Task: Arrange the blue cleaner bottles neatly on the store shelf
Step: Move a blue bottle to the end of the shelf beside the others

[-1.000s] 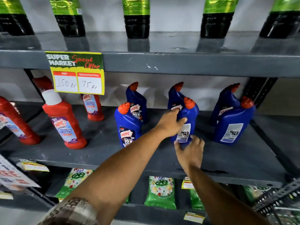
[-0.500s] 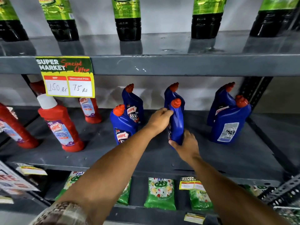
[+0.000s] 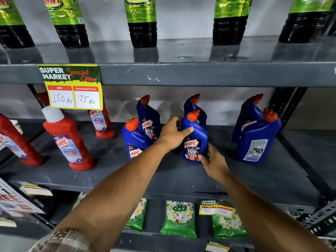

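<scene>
Both hands clasped (arms outstretched)

The shelf tag reads "SUPER MARKET Special Offer, MRP 150 Rs, Discounted Price 75 Rs"; the blue bottle reads "HARPIC 10X TOTAL CLEAN".

Grey metal shelving is filling the frame, its worn front edge running across the upper middle. A pale wall is showing behind the top tier and glossy light is reflecting off the upper board. At right a perforated dark upright is slanting down toward the lower right corner.
</scene>
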A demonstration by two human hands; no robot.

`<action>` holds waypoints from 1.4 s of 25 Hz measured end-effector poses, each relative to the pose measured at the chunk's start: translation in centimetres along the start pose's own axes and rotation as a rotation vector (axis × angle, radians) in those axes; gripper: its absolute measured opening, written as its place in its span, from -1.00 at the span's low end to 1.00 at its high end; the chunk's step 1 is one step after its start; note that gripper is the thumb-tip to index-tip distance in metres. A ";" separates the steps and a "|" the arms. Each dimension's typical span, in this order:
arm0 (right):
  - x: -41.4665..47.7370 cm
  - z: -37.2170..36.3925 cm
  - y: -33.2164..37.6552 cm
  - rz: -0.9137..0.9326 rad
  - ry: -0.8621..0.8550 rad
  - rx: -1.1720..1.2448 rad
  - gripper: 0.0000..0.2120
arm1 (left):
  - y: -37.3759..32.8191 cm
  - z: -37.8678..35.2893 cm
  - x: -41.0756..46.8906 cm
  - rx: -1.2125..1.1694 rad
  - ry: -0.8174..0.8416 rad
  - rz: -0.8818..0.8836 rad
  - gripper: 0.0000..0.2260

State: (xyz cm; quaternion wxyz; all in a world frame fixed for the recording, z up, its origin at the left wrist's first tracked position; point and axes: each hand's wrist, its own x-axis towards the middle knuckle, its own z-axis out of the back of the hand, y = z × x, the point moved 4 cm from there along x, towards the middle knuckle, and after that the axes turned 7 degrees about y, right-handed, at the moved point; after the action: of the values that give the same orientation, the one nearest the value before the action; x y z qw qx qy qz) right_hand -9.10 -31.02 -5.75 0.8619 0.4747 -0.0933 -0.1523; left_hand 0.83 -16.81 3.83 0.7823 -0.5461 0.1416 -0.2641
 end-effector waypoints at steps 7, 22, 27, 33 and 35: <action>-2.4 2.7 -1.5 -0.028 -0.249 -0.093 -0.47 | -4.9 -0.8 -4.0 0.459 -0.409 -0.540 -0.79; -6.1 10.7 -4.4 -0.117 -0.443 -0.133 -0.22 | -9.1 -15.8 0.2 0.337 0.269 -0.123 -0.53; -5.3 10.2 -4.7 -0.109 -0.436 -0.040 -0.10 | -8.6 -18.0 1.8 0.171 0.271 -0.060 -0.73; -4.2 11.6 -4.9 -0.133 -0.524 0.056 -0.38 | -8.8 -18.0 2.7 0.352 0.268 -0.096 -0.83; -4.1 12.5 -4.9 -0.160 -0.524 0.095 -0.50 | -8.5 -17.8 2.9 0.335 0.272 -0.110 -0.84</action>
State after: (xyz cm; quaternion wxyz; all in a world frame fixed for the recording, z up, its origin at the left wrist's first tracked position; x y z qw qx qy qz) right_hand -17.63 -41.92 -3.36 0.7704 0.4647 -0.2825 -0.3328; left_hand -8.05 -34.59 5.41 0.8202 -0.3746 0.1700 -0.3974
